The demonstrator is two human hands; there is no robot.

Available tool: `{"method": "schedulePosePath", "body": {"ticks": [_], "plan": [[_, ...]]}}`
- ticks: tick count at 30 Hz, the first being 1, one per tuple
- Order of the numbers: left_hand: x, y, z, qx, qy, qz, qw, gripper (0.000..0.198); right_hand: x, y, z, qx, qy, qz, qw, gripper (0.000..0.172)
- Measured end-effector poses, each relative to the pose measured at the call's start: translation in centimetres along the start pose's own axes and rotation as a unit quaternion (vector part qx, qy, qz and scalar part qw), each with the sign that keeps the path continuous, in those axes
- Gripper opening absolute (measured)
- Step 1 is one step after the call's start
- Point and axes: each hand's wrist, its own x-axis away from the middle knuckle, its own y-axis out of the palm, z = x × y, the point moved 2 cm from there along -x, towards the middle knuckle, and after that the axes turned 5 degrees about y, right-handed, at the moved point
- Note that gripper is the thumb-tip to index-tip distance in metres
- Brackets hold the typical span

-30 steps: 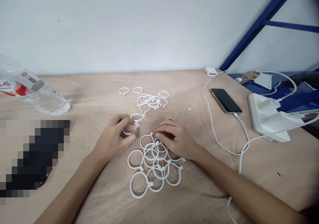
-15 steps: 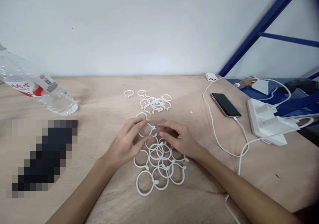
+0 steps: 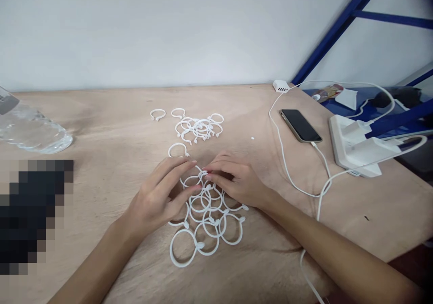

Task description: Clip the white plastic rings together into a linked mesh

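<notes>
White plastic split rings lie in two heaps on the plywood table (image 3: 101, 114). The near heap (image 3: 206, 225) is loosely tangled, and the far heap (image 3: 198, 129) is smaller. One loose ring (image 3: 177, 149) lies just beyond my hands. My left hand (image 3: 158, 195) and my right hand (image 3: 237, 180) meet above the near heap's far end. Between them is a white ring (image 3: 192, 181), with my left fingers over it and my right fingertips pinching its knobbed end. My left hand hides part of the heap.
A clear water bottle (image 3: 32, 130) lies at the left, beside a pixelated dark patch (image 3: 34, 214). At the right are a black phone (image 3: 300, 125), white cables (image 3: 287, 168), and a white power strip (image 3: 352, 146). A blue metal frame (image 3: 338, 24) stands before the wall.
My hands have drawn closer together, and the ring from my left hand now sits between both hands over the near heap. The view has shifted slightly.
</notes>
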Motion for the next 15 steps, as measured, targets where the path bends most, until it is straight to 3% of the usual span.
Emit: {"method": "schedulePosePath", "body": {"ticks": [6,15], "plan": [[0.04,0.33,-0.12,-0.029,-0.008,-0.026,0.999,0.054,0.03,-0.01,-0.03,0.003,-0.037,0.006,0.999,0.010],[-0.01,0.64,-0.32,-0.018,0.012,-0.038,0.999,0.036,0.07,-0.07,-0.03,-0.004,0.001,-0.003,1.000,0.011]]}}
